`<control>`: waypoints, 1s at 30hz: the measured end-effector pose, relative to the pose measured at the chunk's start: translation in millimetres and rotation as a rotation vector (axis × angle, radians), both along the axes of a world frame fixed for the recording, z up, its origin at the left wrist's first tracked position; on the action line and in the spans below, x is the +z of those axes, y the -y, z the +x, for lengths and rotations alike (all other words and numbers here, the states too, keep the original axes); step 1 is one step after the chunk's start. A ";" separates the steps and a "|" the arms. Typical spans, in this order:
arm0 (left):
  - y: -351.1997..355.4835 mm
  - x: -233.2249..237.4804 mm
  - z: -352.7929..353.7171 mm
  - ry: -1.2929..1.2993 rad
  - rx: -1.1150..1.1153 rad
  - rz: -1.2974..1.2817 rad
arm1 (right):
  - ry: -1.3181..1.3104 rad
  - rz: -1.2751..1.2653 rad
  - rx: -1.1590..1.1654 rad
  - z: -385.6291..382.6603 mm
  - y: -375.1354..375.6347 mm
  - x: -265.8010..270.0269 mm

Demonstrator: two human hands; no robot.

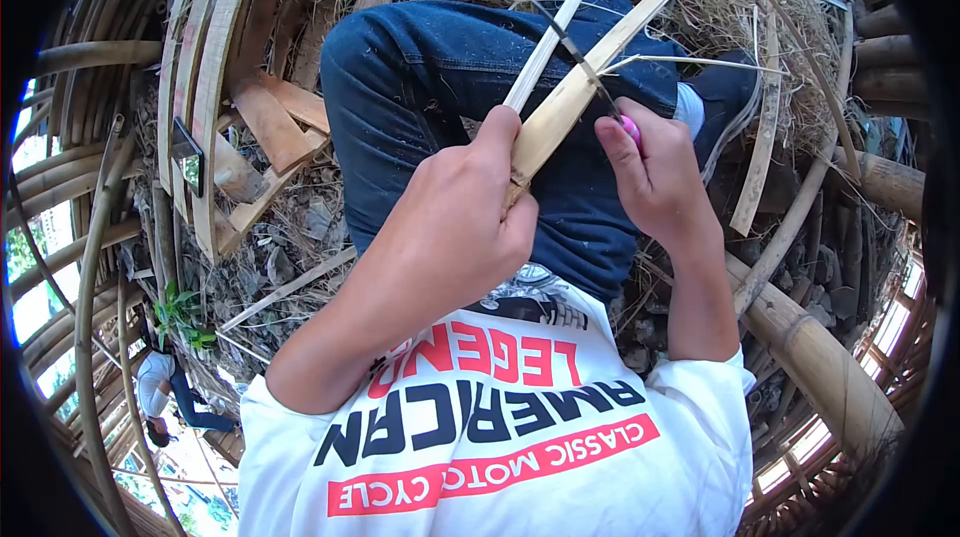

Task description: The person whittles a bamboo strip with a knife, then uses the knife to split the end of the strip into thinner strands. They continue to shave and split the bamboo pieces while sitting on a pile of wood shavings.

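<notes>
My left hand (pixel 465 192) is closed around the near end of a split bamboo strip. From that fist a wide pale bamboo strip (pixel 568 105) and a narrower bamboo piece (pixel 562 32) spread apart, pointing up and away. In my right hand (pixel 655 162) is a knife (pixel 572 49) with a pink handle, my thumb along it. Its dark, thin blade slants up and left, crossing both bamboo pieces. A thin sliver (pixel 700 64) sticks out to the right from beside the wide strip. The left hand's fingertips are partly hidden beneath the bamboo.
My bent legs in jeans (pixel 420 67) lie under the work. Wooden slats (pixel 215 67) and a phone (pixel 187 157) are at the left. Shavings (pixel 720 7) cover the ground ahead. A thick bamboo pole (pixel 815 362) runs along the right. Another person (pixel 160 387) is at lower left.
</notes>
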State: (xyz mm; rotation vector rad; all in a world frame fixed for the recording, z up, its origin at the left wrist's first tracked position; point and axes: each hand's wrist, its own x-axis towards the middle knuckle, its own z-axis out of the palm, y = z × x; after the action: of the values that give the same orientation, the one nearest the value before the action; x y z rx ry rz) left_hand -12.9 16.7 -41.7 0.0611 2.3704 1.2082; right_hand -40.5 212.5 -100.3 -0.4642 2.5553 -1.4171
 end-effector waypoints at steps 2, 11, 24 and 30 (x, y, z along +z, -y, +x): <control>1.2 -1.3 0.8 -0.043 -0.026 -0.020 | -0.061 0.061 -0.008 -2.5 1.4 -6.3; -3.7 -13.2 -12.0 -0.013 0.077 0.048 | -0.634 0.426 -0.087 -34.2 -1.9 -17.2; 33.4 -25.4 -2.3 0.112 0.116 0.160 | -0.418 0.714 -0.382 -91.5 -99.8 17.3; 2.0 -13.2 -13.5 0.022 0.138 0.157 | -0.135 0.062 -0.170 -28.7 -16.8 30.5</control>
State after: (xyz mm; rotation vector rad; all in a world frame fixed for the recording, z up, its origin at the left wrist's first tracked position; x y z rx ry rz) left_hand -26.4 14.7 -55.0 -0.0651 2.2881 1.4514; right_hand -69.1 229.3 -69.7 -0.3506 2.7970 -1.3995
